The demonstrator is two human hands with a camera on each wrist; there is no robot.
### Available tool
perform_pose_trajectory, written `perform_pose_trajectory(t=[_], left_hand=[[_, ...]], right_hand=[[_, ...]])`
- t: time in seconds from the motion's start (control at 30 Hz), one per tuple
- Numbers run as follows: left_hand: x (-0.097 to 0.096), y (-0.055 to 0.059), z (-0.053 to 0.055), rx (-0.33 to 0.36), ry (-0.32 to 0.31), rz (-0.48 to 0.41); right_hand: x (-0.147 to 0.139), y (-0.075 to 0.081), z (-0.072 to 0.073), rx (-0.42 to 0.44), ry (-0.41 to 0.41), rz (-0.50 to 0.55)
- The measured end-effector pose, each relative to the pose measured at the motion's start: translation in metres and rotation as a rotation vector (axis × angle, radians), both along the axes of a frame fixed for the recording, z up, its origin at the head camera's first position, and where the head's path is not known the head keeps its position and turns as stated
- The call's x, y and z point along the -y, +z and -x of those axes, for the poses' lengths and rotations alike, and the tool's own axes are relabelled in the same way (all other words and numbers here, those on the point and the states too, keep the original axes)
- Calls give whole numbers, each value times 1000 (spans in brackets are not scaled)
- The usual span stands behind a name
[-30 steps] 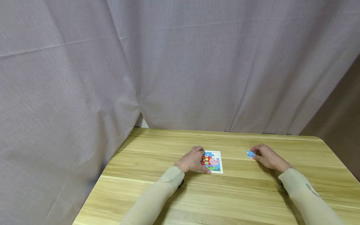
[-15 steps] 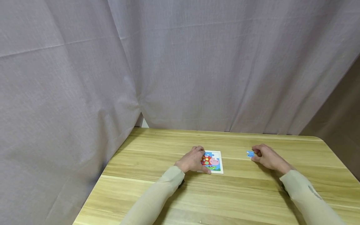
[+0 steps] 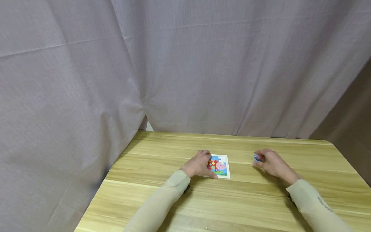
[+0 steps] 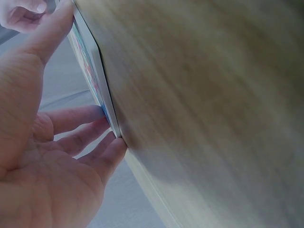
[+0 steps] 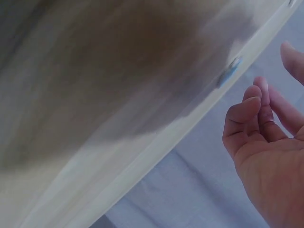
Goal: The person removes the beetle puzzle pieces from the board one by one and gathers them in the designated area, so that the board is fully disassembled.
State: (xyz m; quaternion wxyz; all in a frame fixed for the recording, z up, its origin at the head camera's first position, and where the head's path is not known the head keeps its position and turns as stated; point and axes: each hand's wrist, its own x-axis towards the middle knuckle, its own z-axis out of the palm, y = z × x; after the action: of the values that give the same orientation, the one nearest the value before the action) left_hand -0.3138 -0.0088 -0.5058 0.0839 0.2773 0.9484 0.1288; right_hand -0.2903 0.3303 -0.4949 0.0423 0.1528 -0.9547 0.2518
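Jigsaw puzzle (image 3: 221, 166), with a pink cartoon pig face beside a red shape with coloured spots, lies flat on the wood-grain desk (image 3: 240, 199), and my left grip (image 3: 198, 165) holds it from its left side, thumb at the near edge and fingertips at the far edge. Within its white frame (image 3: 229, 170), the upper right corner shows a bare white gap. Well to the right of it, a small blue jigsaw piece (image 5: 230, 72) lies on the desk, near my right grip (image 3: 272, 164). That grip is fairly wide, the thumb parted from the bent fingers, and the right wrist view shows the piece just apart from the fingertips. Pale beige sleeves (image 3: 162, 203) cover my forearms, and a grey curtain (image 3: 188, 71) hangs behind the desk
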Motion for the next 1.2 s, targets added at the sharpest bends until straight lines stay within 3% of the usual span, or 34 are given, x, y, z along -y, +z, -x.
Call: perform_pose_trajectory(t=[0.5,0.9,1.2], left_hand=[[0,2,-1,-11,-3,11],[1,3,0,7,8,13],[1,4,0,-4,-10,16]], right_hand=[[57,5,-10,42,48,149],[90,-8,-2,44,99,113],[108,-12,1,100,122,87]])
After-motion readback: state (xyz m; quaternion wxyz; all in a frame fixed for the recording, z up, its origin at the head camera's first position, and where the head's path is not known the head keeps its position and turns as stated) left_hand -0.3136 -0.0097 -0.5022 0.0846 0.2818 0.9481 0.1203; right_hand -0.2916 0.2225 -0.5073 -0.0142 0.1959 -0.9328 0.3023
